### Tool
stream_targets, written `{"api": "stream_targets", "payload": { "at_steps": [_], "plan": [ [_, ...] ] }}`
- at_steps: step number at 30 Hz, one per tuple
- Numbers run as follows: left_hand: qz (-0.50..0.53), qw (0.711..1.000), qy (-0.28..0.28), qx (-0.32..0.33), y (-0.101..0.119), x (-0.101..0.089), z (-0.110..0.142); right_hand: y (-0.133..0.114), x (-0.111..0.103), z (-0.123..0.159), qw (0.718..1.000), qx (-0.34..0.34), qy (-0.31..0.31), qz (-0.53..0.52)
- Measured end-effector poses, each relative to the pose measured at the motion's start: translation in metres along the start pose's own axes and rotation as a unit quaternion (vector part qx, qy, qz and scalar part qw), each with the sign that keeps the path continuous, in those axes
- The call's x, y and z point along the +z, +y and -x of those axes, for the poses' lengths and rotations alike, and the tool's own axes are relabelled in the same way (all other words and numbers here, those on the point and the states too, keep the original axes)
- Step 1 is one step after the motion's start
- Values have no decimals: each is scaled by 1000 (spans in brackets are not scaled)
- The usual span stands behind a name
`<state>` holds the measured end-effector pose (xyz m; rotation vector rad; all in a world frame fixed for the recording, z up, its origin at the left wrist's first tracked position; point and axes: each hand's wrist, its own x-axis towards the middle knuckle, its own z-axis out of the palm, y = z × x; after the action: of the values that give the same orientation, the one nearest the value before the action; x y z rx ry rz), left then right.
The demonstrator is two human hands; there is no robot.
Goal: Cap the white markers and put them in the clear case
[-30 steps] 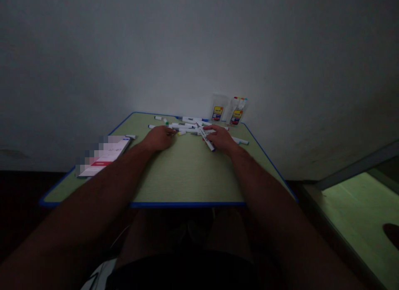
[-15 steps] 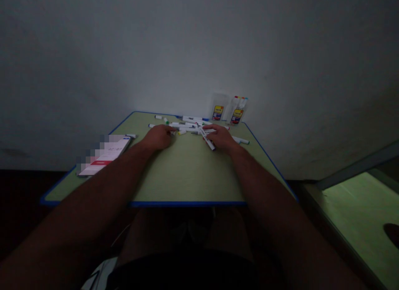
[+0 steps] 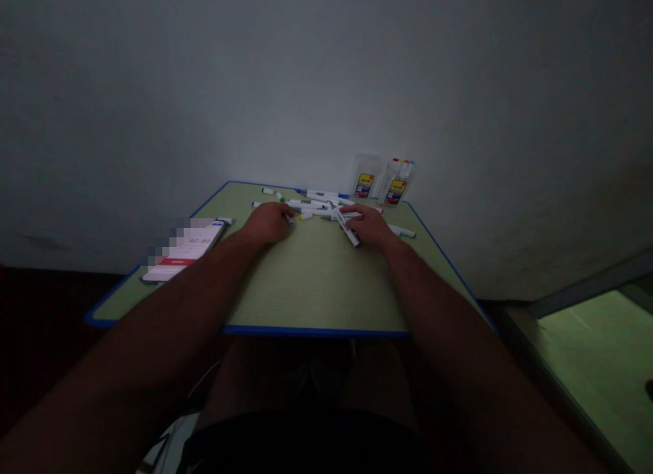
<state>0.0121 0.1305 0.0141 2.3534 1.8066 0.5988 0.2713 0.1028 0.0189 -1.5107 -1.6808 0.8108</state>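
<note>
Several white markers [image 3: 312,205] with coloured caps lie scattered at the far end of a green table [image 3: 306,283] with a blue edge. My left hand [image 3: 269,223] rests on the table at the left side of the pile, fingers curled down onto the markers. My right hand [image 3: 370,226] lies on the right side of the pile, its fingers closed around a white marker [image 3: 347,230] that points toward me. Two clear marker cases [image 3: 383,179] stand against the wall behind the pile; the right one holds a few markers.
A phone [image 3: 184,249] with a lit screen lies on the table's left side. A loose marker [image 3: 403,232] lies right of my right hand. A second green surface [image 3: 602,365] sits lower at the right. The wall rises right behind the table.
The view has shifted slightly, so everything sits a little further right. Both hands stay on the marker pile with hardly any movement.
</note>
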Motion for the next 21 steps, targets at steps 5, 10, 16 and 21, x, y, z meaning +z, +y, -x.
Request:
{"api": "stream_targets", "payload": {
  "at_steps": [5, 10, 16, 21],
  "plan": [
    [3, 1000, 10, 10, -3, 2, 0, 0, 0, 0, 1000, 3, 2, -2],
    [-13, 999, -3, 35, -7, 3, -1, -1, 0, 1, 1000, 5, 7, 2],
    [-24, 999, -5, 20, -4, 1, 0, 1, -1, -2, 1000, 6, 9, 9],
    [-13, 1000, -13, 20, -6, 1, -2, 4, 1, -4, 1000, 9, 1, -20]
  ]
}}
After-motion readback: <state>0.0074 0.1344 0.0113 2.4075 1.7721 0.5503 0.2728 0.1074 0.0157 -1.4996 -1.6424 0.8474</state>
